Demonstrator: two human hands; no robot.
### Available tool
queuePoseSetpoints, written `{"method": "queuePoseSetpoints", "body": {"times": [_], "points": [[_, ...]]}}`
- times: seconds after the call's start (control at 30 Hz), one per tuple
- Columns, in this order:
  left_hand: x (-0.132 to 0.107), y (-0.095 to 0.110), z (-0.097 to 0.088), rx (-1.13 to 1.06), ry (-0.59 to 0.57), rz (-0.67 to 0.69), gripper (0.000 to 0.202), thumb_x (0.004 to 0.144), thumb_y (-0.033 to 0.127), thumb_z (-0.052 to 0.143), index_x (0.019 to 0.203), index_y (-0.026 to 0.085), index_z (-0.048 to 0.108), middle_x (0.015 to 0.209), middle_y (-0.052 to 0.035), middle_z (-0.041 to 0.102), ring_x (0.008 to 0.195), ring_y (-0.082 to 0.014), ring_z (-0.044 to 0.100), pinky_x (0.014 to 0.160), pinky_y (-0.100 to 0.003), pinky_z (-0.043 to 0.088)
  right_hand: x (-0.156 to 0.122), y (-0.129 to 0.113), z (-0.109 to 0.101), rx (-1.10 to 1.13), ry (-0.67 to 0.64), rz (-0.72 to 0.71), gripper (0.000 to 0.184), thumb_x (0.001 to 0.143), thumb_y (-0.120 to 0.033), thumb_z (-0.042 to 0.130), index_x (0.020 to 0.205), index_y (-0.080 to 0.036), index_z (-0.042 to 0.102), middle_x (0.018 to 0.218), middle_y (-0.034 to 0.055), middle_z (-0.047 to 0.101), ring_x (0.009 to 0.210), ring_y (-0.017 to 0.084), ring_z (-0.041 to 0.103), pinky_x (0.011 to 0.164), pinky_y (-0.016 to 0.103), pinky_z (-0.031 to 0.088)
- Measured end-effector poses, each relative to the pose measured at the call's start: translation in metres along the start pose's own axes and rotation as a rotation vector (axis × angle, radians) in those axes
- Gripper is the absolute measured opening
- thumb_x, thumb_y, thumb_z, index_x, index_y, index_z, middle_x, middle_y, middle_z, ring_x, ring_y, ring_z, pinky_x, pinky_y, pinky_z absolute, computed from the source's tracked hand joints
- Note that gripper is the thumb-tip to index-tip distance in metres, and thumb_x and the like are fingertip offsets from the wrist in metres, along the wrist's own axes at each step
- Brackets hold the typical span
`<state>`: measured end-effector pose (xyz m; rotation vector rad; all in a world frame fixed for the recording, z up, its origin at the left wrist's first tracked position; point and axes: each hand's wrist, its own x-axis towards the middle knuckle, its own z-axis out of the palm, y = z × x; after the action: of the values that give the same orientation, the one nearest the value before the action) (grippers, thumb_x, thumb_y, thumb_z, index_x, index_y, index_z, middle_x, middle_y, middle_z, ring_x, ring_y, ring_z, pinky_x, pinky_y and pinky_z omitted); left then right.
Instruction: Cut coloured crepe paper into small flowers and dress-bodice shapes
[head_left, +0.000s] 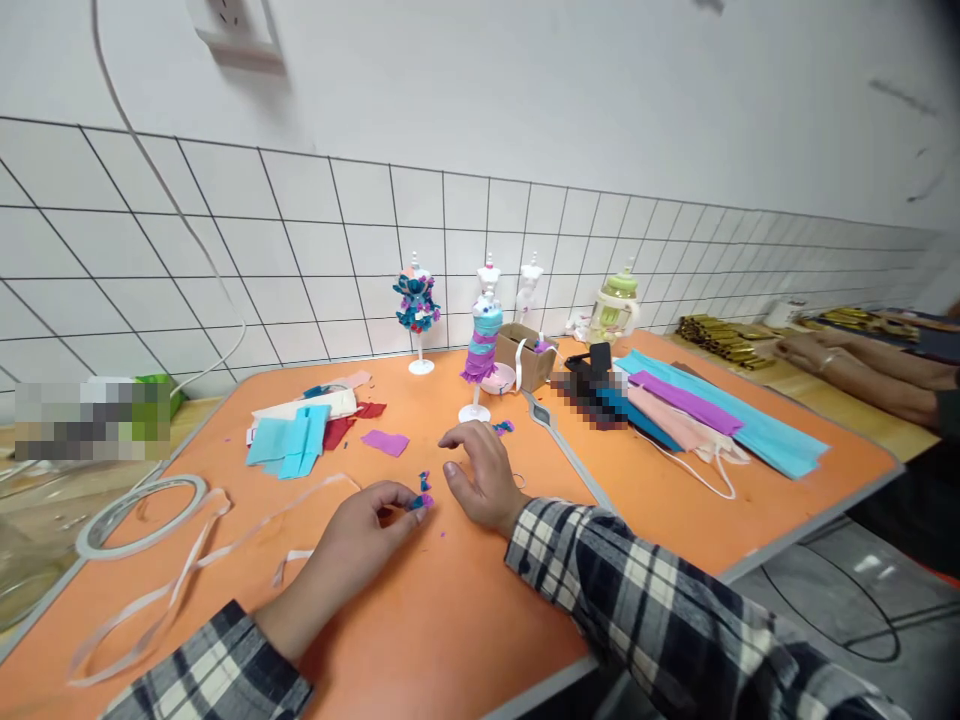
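Left hand [369, 522]: one, pinching one purple-teal scrap [424, 501] above the orange table [420, 610]
Right hand [484, 477]: one, loosely curved, empty
Loose scrap [424, 481]: one, just beyond the pinched scrap
Purple cloth [385, 442]: one, flat
Dress forms [486, 330]: three, two clothed

Left hand [366, 530]: pinches blue-purple scrap [424, 501]
Right hand [484, 478]: loosely bent, scrap's two o'clock
Purple-skirted mannequin [482, 345]: twelve o'clock from there

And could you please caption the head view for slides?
Left hand pinches a blue-purple piece, right hand open nearby, miniature mannequins behind.
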<state>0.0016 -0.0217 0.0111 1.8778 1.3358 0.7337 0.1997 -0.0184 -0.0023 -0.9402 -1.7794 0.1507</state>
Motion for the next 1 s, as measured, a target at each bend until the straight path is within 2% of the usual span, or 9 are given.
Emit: {"method": "queuePoseSetpoints", "body": {"times": [0.13,0.23,0.33,0.47,0.57,0.67,0.73,0.87,1.0], "points": [[-0.003,-0.002,0.003,0.007,-0.046,0.028,0.028,0.079,0.047,0.063,0.075,0.021,0.071,0.081,-0.0052,0.075,0.079,-0.0252,0.067,0.071,-0.033,0.05,0.004,-0.007,-0.002,0.125,-0.165,0.054,0.02,0.091,-0.031,0.047,0.101,-0.02,0.06,0.095,0.0053,0.063,0.092,0.02,0.056,0.087,0.035,0.041],[-0.007,0.0,0.007,0.037,-0.075,0.062,0.026,0.081,0.045,0.06,0.073,0.022,0.07,0.079,-0.0049,0.074,0.077,-0.0247,0.065,0.071,-0.033,0.049,-0.002,-0.013,-0.008,0.137,-0.341,0.097,0.02,0.085,-0.033,0.061,0.101,-0.021,0.063,0.098,0.0046,0.066,0.092,0.02,0.056,0.085,0.034,0.041],[-0.009,-0.001,0.01,0.034,-0.071,0.082,0.023,0.082,0.042,0.06,0.076,0.023,0.071,0.084,-0.0053,0.075,0.082,-0.0251,0.066,0.077,-0.035,0.05,-0.004,-0.016,-0.009,0.096,-0.413,0.16,0.013,0.077,-0.025,0.068,0.089,-0.022,0.065,0.091,0.0024,0.067,0.087,0.019,0.056,0.082,0.033,0.041],[-0.007,-0.004,0.011,-0.004,-0.041,0.047,0.024,0.078,0.045,0.062,0.081,0.025,0.074,0.092,-0.0069,0.075,0.091,-0.0279,0.066,0.085,-0.039,0.05,-0.004,-0.012,-0.002,0.173,-0.412,0.274,0.009,0.072,-0.014,0.067,0.076,-0.02,0.062,0.081,-0.001,0.065,0.081,0.016,0.056,0.079,0.03,0.04],[-0.007,-0.006,0.011,-0.076,0.055,-0.052,0.039,0.07,0.048,0.069,0.101,0.025,0.073,0.1,-0.0075,0.074,0.096,-0.0294,0.066,0.086,-0.041,0.051,-0.005,-0.008,0.004,0.377,-0.337,0.537,0.002,0.078,-0.019,0.062,0.079,-0.019,0.061,0.076,-0.0015,0.061,0.071,0.013,0.051,0.069,0.027,0.04],[-0.008,-0.006,0.011,-0.16,0.09,-0.137,0.054,0.068,0.049,0.071,0.115,0.022,0.068,0.099,-0.0076,0.072,0.09,-0.0273,0.067,0.081,-0.039,0.053,-0.006,-0.008,0.006,0.571,-0.293,0.719,0.008,0.082,-0.025,0.06,0.084,-0.018,0.061,0.078,-0.0003,0.059,0.069,0.012,0.05,0.065,0.026,0.04],[-0.008,-0.006,0.011,-0.194,0.069,-0.142,0.044,0.071,0.049,0.068,0.105,0.02,0.07,0.093,-0.0068,0.072,0.085,-0.0252,0.066,0.078,-0.037,0.052,-0.007,-0.011,0.005,0.601,-0.291,0.735,0.012,0.081,-0.025,0.061,0.09,-0.018,0.061,0.082,-0.0001,0.058,0.068,0.011,0.049,0.063,0.025,0.04],[-0.009,-0.001,0.009,-0.236,0.019,-0.11,0.03,0.074,0.047,0.066,0.086,0.021,0.072,0.082,-0.005,0.071,0.08,-0.0241,0.064,0.075,-0.035,0.051,-0.007,-0.015,0.001,0.509,-0.314,0.699,0.025,0.08,-0.022,0.062,0.104,-0.019,0.063,0.087,-0.0008,0.059,0.062,0.009,0.046,0.06,0.024,0.039],[-0.01,0.002,0.009,-0.266,-0.034,-0.103,0.027,0.075,0.046,0.065,0.081,0.021,0.073,0.079,-0.0049,0.072,0.079,-0.0246,0.064,0.071,-0.034,0.049,-0.005,-0.016,0.0,0.436,-0.388,0.692,0.01,0.08,-0.027,0.064,0.085,-0.018,0.066,0.081,0.0001,0.061,0.068,0.011,0.05,0.062,0.024,0.041]]}}
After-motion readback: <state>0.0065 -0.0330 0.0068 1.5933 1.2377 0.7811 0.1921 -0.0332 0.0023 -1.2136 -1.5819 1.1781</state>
